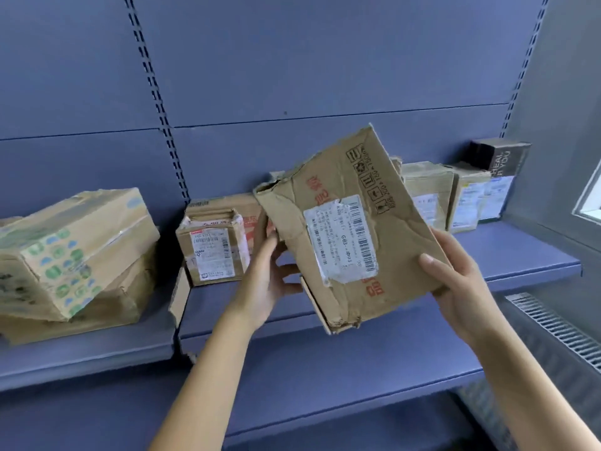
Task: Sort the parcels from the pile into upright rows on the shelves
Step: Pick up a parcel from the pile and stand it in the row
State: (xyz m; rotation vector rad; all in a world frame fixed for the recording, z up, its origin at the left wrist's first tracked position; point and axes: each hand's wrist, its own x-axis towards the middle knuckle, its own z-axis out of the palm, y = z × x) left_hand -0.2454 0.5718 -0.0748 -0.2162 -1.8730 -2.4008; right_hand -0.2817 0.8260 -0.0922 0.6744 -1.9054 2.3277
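Observation:
A crumpled flat cardboard parcel with a white barcode label and red print hangs tilted in front of the blue shelf. My left hand grips its left edge from behind, and my right hand holds its lower right corner with the thumb on the front. On the shelf behind stand upright parcels: a small taped box on the left, a tan box, a labelled box and a dark box on the right.
On the left shelf section a box printed with green and blue shapes lies tilted on a flattened carton. A lower shelf runs below. A grey wall, a window corner and a vent grille are at the right.

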